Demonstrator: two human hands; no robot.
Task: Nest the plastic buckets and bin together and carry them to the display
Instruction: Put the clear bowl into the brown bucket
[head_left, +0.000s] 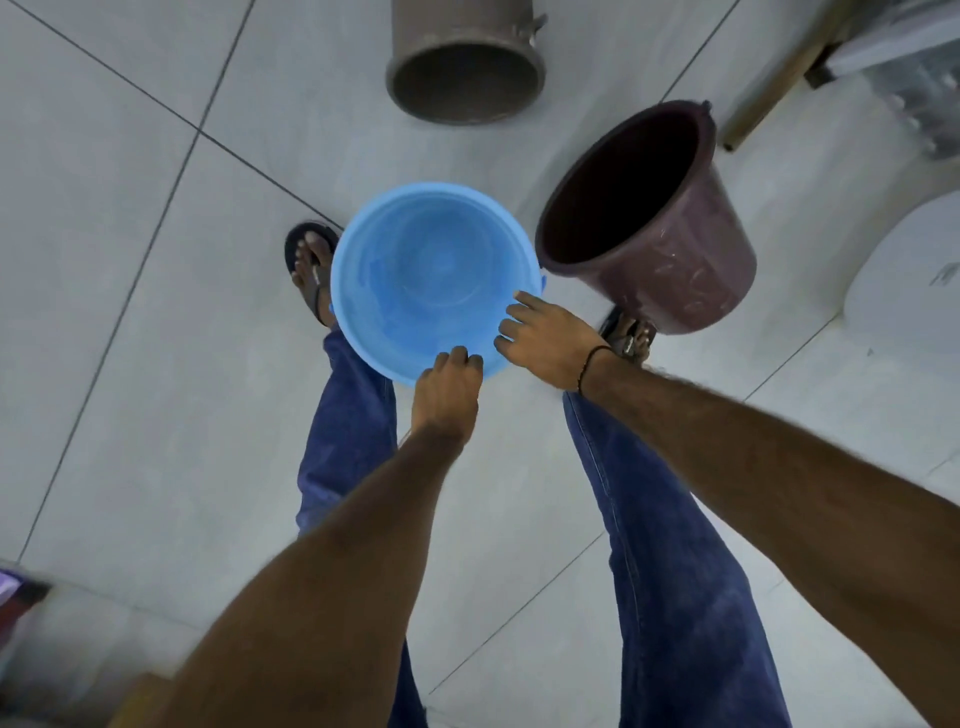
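Note:
A light blue bucket (431, 270) is held upright between my legs, its empty inside facing me. My left hand (449, 387) grips its near rim, fingers curled over the edge. My right hand (540, 332) grips the rim just to the right, fingers inside the bucket. A maroon bucket (675, 249) sits tilted right beside the blue one, nearly touching it, its dark mouth toward the upper left. A grey-brown bin (467, 67) stands farther off at the top centre.
Grey tiled floor (130, 312) all around. A white rounded object (909, 280) sits at the right edge. A wooden-framed stack with clear plastic items (883, 67) is at the top right. My sandalled left foot (309, 270) is beside the blue bucket.

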